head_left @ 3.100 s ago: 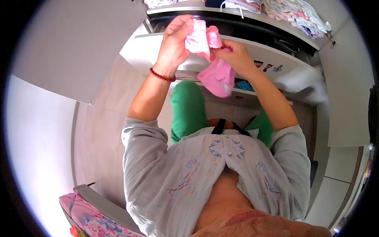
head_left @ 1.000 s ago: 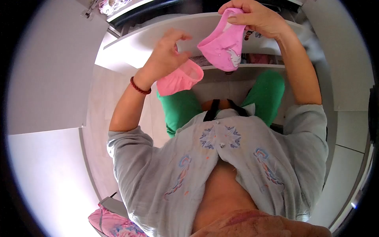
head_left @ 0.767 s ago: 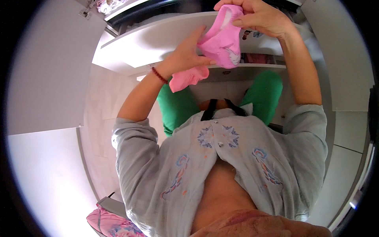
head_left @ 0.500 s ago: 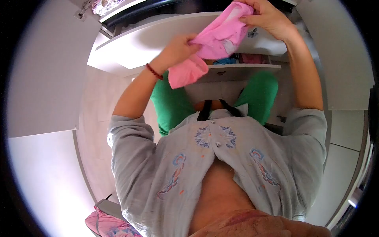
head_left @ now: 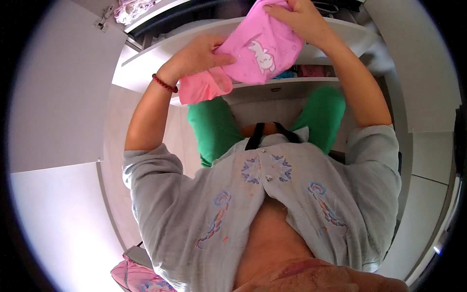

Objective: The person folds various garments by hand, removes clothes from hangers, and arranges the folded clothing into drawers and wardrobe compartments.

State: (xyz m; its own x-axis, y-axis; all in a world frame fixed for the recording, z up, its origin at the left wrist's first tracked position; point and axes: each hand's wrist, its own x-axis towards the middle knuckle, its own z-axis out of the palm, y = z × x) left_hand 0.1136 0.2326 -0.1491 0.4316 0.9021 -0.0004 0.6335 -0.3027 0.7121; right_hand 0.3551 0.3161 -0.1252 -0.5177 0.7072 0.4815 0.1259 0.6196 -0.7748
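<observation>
Between my two hands a pair of bright pink underpants (head_left: pixel 284 51) with a white rabbit print is stretched out, in front of the open drawers. My left hand (head_left: pixel 197 56), with a dark red bead bracelet on its wrist, is closed on the left edge. A second, salmon-pink piece of clothing (head_left: pixel 206 87) hangs beneath that hand; how it is held is hidden. At the upper right edge of the underpants, my right hand (head_left: pixel 301 19) pinches the cloth between thumb and fingers.
A white upper drawer (head_left: pixel 165 58) is pulled out ahead, with a lower drawer (head_left: pixel 311 85) holding folded clothes beneath. Cabinet doors (head_left: pixel 63 97) stand on both sides. Pink patterned fabric (head_left: pixel 138 277) lies at the bottom left. My green-trousered knees (head_left: pixel 214 126) are close to the drawers.
My hands have moved a little left, and the pink underpants have been turned and spread so the rabbit print faces me. The salmon-pink cloth has shifted left with my left hand.
</observation>
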